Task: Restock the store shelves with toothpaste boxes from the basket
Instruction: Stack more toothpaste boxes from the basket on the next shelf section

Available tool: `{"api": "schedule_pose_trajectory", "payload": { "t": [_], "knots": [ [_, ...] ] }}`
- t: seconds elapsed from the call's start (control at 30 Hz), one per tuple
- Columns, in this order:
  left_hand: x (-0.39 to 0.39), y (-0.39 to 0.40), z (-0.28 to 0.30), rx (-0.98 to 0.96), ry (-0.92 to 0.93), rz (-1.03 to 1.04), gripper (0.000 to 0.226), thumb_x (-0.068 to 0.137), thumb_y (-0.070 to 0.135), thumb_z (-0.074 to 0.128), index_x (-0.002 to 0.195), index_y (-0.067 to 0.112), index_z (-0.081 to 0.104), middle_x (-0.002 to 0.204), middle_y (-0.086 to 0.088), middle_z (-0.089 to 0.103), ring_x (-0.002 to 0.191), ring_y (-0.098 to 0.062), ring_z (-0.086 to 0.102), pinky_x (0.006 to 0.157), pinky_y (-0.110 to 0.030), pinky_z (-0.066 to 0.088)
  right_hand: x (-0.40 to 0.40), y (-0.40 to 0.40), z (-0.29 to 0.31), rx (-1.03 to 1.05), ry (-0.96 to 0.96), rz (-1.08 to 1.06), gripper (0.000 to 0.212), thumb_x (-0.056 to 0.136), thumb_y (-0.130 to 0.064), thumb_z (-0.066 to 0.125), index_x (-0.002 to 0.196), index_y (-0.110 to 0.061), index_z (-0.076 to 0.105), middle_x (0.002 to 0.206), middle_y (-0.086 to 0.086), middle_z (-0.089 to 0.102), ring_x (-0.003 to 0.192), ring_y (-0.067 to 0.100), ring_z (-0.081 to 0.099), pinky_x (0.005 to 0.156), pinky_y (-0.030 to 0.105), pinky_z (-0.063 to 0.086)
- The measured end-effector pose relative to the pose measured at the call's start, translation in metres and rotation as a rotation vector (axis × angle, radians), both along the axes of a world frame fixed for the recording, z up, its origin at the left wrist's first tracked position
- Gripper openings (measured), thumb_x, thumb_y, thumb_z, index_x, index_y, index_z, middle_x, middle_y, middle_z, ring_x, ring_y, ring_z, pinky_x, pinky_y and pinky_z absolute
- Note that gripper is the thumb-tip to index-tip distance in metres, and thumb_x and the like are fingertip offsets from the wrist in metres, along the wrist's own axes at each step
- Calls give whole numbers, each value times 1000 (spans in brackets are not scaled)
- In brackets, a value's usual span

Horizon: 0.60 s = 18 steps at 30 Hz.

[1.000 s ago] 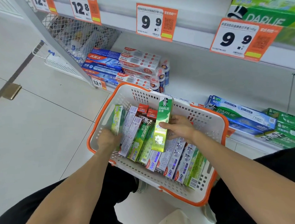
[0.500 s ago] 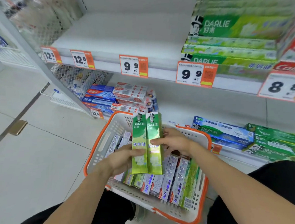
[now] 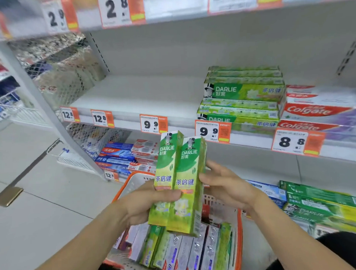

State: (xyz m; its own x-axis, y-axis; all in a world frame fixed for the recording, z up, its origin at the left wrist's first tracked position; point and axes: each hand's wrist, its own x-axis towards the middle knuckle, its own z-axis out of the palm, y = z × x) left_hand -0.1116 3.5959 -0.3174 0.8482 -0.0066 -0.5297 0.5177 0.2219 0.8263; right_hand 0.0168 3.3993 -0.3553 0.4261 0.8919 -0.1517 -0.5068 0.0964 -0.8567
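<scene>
Store aisle, white metal shelving w/ orange price tags, pale tile floor to the left. Middle shelf is mostly bare on its left and centre; a stack of green Darlie boxes sits toward the right above a 9.9 tag, w/ Colgate boxes touching it on the right. Lower shelf has blue/red boxes on the left and more green ones on the right.

Two Darlie boxes are held upright side by side, above the basket and in front of the shelf edge, not yet on any shelf. Left hand grips them low, thumb across the front faces, fingers behind. Right hand is on the right side of the pair, thumb on the edge, fingers curled round the back; both hands clamp the same pair.

Progress, as a guess: early to mid. Basket is well filled w/ white/purple and green boxes standing on end, so most stock is left to shelve. Pair in hand likely belongs w/ the matching green stack; it needs turning flat and sliding on or beside it. The bare stretch under the 12.8 tags suggests other brands are due there, but I can't tell which.
</scene>
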Motion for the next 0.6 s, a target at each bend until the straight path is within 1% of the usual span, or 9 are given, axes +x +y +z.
{"api": "schedule_pose_trajectory", "payload": {
  "t": [0.1,0.2,0.23,0.3,0.37,0.43,0.5,0.53,0.6],
  "knots": [
    [8,-9,-4,65,-26,14,50,70,8,79,119,7,70,117,-17,72,106,-29,70,92,-44,56,-1,-3,-3,54,69,-42,74,79,-18,81,143,-9,46,138,24,57,126,44,55,102,53,49],
    [19,-17,-12,171,-98,46,58,70,11,87,124,7,65,117,-11,74,111,-25,69,94,-35,54,2,-1,0,-184,-115,-263,86,58,-22,95,133,-16,55,123,18,67,107,36,69,90,48,57],
    [23,-20,-15,219,-114,52,59,68,13,90,122,9,66,114,-8,75,109,-23,71,90,-31,55,1,0,3,-266,-186,-330,84,55,-21,98,128,-16,57,116,15,69,97,28,73,82,41,60],
    [27,-29,-22,303,-122,68,58,63,19,94,115,15,68,105,-1,78,101,-17,73,84,-26,56,-4,2,7,-368,-270,-463,63,59,-14,96,112,-16,63,99,8,70,75,11,74,63,24,57],
    [31,-38,-28,332,-119,96,53,65,16,93,112,18,69,100,4,78,97,-11,73,80,-22,55,-7,4,7,-430,-365,-538,44,63,-22,94,97,-24,66,90,0,71,66,4,71,57,18,52],
    [34,-43,-29,328,-108,146,46,67,6,90,106,20,70,93,7,79,86,-4,74,68,-14,53,-4,4,6,-505,-450,-516,45,62,-48,89,98,-31,68,94,-5,74,80,6,73,68,23,56],
    [38,-41,-28,296,-103,171,48,64,6,91,106,18,70,96,4,79,88,-8,74,71,-19,56,7,2,5,-498,-357,-403,61,60,-62,84,111,-33,68,104,-3,76,96,14,73,88,40,59],
    [39,-37,-28,279,-98,174,53,60,10,93,109,15,70,100,0,78,92,-13,75,79,-26,58,13,-1,5,-445,-256,-315,67,61,-60,86,119,-32,65,108,0,76,101,18,73,95,47,56],
    [41,-31,-25,234,-90,174,64,54,16,93,114,11,70,106,-6,77,100,-22,74,92,-40,57,23,-7,4,-350,-125,-161,80,63,-44,91,133,-28,57,114,8,75,108,27,71,103,51,50]
  ]
}}
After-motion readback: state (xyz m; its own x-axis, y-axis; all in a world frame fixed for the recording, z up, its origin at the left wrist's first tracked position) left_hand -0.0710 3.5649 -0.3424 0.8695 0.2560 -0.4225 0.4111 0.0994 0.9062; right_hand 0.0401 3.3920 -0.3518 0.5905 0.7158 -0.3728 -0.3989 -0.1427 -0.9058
